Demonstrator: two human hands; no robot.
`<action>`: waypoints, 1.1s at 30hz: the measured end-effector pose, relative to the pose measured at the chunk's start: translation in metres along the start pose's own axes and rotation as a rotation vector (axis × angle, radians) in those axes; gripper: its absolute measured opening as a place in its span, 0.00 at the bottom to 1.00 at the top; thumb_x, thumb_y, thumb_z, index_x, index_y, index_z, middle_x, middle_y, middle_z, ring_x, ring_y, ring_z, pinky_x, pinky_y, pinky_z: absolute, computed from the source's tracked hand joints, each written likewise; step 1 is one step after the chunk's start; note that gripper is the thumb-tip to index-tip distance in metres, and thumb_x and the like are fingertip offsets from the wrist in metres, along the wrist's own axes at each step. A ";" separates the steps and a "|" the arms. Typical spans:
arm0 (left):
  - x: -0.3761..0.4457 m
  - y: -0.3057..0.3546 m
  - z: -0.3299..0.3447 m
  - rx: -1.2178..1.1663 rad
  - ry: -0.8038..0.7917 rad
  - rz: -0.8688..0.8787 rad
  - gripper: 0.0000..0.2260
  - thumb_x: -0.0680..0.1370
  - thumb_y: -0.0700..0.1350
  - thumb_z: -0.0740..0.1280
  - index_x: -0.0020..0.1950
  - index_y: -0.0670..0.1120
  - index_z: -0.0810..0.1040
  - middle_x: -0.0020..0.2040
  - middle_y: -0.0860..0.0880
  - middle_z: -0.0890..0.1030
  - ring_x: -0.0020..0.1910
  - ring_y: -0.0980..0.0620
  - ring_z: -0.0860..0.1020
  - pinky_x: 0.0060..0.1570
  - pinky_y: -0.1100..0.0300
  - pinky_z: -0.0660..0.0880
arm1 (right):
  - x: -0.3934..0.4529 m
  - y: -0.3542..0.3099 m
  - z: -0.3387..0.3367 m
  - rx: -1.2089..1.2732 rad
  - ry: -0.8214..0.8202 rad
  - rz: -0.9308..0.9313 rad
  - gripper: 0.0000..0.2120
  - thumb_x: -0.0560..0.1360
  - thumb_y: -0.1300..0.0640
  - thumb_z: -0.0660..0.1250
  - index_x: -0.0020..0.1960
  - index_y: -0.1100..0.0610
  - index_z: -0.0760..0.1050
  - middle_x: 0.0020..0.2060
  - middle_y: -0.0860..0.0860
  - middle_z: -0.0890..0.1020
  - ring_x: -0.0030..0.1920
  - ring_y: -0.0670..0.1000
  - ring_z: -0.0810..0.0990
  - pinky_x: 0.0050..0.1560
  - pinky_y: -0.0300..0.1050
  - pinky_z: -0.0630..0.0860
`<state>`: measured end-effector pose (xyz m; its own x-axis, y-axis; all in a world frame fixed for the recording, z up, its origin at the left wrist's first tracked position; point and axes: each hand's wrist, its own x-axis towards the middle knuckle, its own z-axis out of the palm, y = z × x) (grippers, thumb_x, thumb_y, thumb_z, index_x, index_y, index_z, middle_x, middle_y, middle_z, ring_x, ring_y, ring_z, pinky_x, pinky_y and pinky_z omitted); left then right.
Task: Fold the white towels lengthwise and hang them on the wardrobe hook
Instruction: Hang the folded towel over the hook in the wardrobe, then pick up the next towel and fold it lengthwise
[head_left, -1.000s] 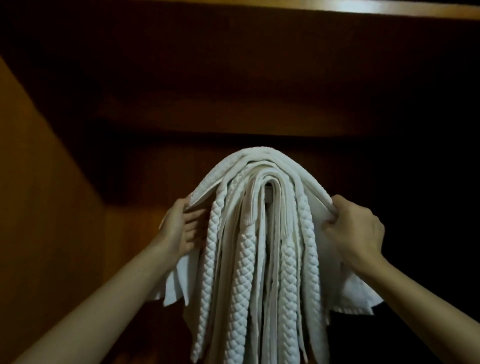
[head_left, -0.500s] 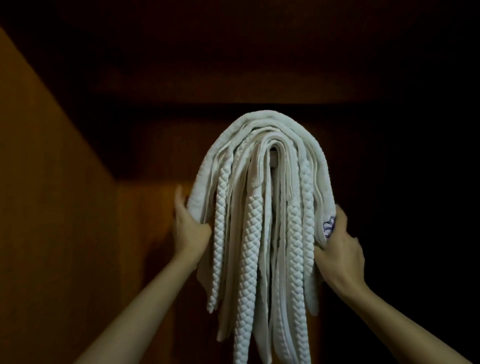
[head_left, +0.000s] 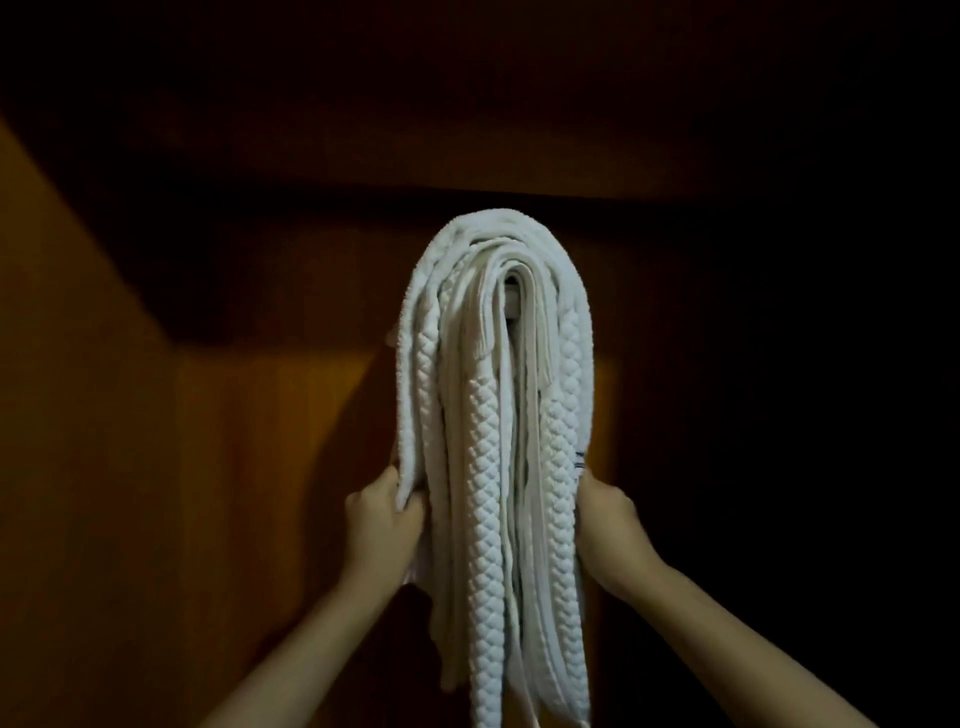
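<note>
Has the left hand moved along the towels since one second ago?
Yes. The left hand has slid downward along the white towels, away from the hook. Before, it held them near the top curve; now it grips their left edge much lower.

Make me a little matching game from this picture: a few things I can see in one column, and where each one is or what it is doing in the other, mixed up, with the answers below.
Things:
1. left hand
2. right hand
3. white towels
4. wardrobe hook

Places or states:
A. peeks out beneath the top fold of the stack
B. grips the outer towel's edge on the stack's left side
C. hang draped in many layers
D. holds the stack's right side, just below a small blue mark

Pairs: 1-B, 2-D, 3-C, 4-A
</note>
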<state>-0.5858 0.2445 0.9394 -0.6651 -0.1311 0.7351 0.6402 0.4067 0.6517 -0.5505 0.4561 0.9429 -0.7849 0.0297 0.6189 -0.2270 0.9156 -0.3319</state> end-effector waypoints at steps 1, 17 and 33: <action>0.001 -0.001 -0.001 -0.016 -0.012 -0.001 0.06 0.74 0.31 0.63 0.41 0.39 0.77 0.35 0.45 0.79 0.32 0.52 0.75 0.32 0.62 0.67 | 0.002 0.002 0.000 0.019 -0.023 -0.019 0.12 0.80 0.56 0.56 0.63 0.56 0.67 0.54 0.54 0.79 0.52 0.53 0.79 0.54 0.49 0.77; -0.033 0.006 -0.033 -0.275 -0.608 -0.314 0.37 0.66 0.73 0.49 0.73 0.64 0.54 0.74 0.58 0.61 0.73 0.53 0.60 0.73 0.50 0.57 | -0.052 -0.008 -0.011 0.396 -0.270 -0.101 0.49 0.75 0.58 0.66 0.74 0.44 0.28 0.74 0.46 0.58 0.71 0.49 0.64 0.69 0.52 0.66; -0.170 0.027 -0.162 0.252 -1.310 -0.482 0.16 0.81 0.46 0.61 0.68 0.44 0.69 0.55 0.47 0.79 0.41 0.57 0.80 0.33 0.74 0.70 | -0.178 -0.091 -0.039 0.206 -0.674 0.124 0.11 0.77 0.66 0.59 0.57 0.61 0.76 0.41 0.56 0.82 0.38 0.53 0.83 0.43 0.44 0.80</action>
<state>-0.3931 0.1312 0.8625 -0.7545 0.5619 -0.3392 0.2593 0.7300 0.6324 -0.3676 0.3830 0.8909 -0.9823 -0.1866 0.0157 -0.1653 0.8250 -0.5403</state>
